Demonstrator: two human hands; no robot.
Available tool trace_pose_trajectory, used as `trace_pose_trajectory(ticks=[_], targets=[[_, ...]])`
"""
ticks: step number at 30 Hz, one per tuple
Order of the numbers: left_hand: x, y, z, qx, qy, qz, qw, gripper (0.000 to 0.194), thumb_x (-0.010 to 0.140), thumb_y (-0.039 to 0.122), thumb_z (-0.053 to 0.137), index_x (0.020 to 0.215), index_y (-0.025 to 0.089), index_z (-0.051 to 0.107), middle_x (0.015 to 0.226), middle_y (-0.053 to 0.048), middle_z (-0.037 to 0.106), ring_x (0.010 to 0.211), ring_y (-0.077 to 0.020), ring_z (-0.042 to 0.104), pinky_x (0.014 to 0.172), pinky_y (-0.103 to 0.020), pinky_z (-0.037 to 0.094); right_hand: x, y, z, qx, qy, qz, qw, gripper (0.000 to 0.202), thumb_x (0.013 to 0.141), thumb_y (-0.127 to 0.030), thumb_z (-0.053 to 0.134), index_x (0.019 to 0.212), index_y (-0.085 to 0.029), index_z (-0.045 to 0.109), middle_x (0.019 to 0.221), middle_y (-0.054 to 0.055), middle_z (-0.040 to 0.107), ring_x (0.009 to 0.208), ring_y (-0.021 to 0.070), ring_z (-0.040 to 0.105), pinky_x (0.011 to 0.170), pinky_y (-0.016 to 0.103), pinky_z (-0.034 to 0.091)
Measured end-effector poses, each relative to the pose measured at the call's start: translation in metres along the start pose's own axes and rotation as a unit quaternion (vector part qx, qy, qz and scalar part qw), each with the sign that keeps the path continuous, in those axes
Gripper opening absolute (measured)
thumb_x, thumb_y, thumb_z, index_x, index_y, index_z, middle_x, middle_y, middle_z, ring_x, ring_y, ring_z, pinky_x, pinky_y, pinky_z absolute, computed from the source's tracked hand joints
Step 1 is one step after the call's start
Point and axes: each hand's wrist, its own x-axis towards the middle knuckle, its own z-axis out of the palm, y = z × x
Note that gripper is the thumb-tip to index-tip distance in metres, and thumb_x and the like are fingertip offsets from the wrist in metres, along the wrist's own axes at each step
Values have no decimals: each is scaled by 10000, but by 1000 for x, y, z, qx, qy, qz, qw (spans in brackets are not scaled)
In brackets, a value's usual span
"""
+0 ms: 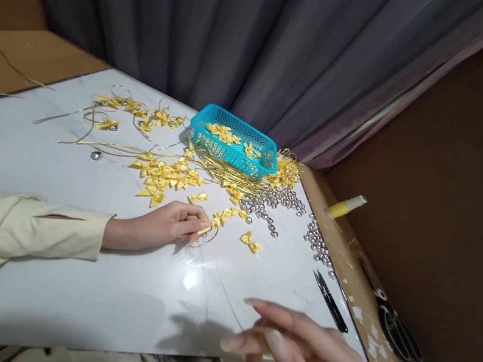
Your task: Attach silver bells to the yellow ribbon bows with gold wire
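Note:
My left hand reaches in over the white table and is closed in a pinch on a yellow ribbon bow. A thin gold wire loop curves out beside the pinching fingers. Close to the camera, my right hand is raised above the table's front edge. Its fingers are apart, and I see nothing held between them. A faint thin strand runs near its fingertips; whether it touches them I cannot tell. More yellow bows lie just beyond my left hand, and a single bow is to its right.
A blue basket holding bows stands at the back, with gold wires before it. Silver beads spread rightward. Black snips lie near the right edge; black-handled scissors and a yellow-white tube are beyond it.

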Motion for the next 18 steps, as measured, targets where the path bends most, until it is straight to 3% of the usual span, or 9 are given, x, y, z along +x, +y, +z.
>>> trace_pose_trajectory(ticks=[3,5,9,18], targets=[[-3,2,2,-29,-35,-4,999,349,903,423,504,667,166,487,604,45,458,541,-93,378,517,-237,276,10,9,10,-37,15,111,993,123,875,-352,624,899,-235,651,628,5,750,561,144,689,598,208,547],[-6,4,2,-38,-56,-9,998,343,905,428,509,686,165,493,599,48,457,529,-88,355,506,-235,258,18,15,14,-89,2,131,987,177,871,-381,612,829,-211,637,592,9,724,620,153,686,546,181,507],[-8,6,2,-51,-80,-19,995,320,911,423,521,725,162,512,598,53,460,513,-79,328,496,-237,239,29,28,17,-168,-4,109,980,258,879,-377,574,772,-181,702,598,20,695,556,136,629,464,175,445],[-9,4,0,-89,-99,-22,991,311,927,409,523,744,157,531,593,54,462,511,-73,313,485,-241,218,34,37,26,-175,59,69,980,257,893,-316,545,767,-171,717,512,-8,622,485,107,568,465,168,433]])
